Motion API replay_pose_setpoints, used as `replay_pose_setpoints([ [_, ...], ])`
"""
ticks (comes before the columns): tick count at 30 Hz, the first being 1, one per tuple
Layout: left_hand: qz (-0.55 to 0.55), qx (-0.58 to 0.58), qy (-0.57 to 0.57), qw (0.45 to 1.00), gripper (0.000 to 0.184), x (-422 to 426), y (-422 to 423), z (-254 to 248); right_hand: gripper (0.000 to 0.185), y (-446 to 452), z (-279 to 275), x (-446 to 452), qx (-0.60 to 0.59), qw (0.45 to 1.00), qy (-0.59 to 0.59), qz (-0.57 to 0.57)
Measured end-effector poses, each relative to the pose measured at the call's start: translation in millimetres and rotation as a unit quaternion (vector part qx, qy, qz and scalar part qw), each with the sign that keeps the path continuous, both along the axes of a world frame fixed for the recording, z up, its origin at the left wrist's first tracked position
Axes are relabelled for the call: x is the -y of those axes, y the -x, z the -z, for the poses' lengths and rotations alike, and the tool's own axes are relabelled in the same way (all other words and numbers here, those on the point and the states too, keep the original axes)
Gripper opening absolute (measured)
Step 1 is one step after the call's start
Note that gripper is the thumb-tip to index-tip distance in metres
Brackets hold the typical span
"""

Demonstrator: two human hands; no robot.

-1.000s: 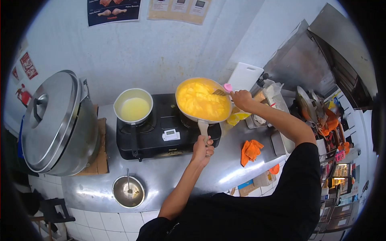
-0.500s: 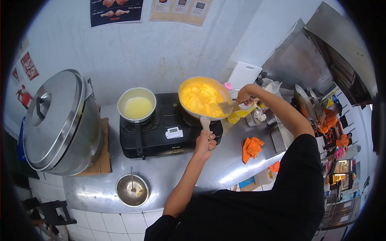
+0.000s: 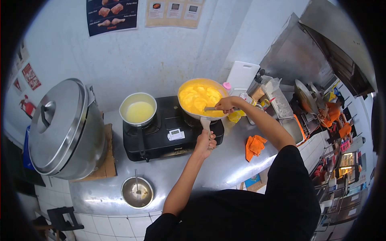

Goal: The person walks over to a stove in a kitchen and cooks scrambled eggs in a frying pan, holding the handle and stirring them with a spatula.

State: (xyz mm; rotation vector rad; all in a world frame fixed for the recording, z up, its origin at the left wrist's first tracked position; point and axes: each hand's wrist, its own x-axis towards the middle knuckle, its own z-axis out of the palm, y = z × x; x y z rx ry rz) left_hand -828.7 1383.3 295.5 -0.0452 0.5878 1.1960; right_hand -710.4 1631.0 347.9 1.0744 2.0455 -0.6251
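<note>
The metal table (image 3: pixel 221 170) carries the stove (image 3: pixel 163 147) beside the left hand (image 3: pixel 206 141); bowl (image 3: pixel 128 195) left of that hand, nearer the body; cardboard (image 3: pixel 109 160) farther left; orange cloth (image 3: pixel 255 147) to its right.

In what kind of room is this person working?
Probably a commercial kitchen. A gas stove stands on a steel counter, beside a very large lidded pot, and a poster of raw chicken pieces hangs on the wall.
</note>
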Motion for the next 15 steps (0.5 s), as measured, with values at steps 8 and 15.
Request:
replay_pose_setpoints([
  [8, -0.004, 0.01, -0.002, 1.0, 0.016, 1.9, -0.2, 1.9, 0.031, 20.1, -151.3, 36.1, 0.019, 0.96, -0.267, -0.084],
  [15, -0.002, -0.005, 0.005, 1.0, 0.018, 2.1, 2.6, -0.8, 0.028, -18.4, -103.6, -37.2, 0.025, 0.938, -0.344, 0.043],
])
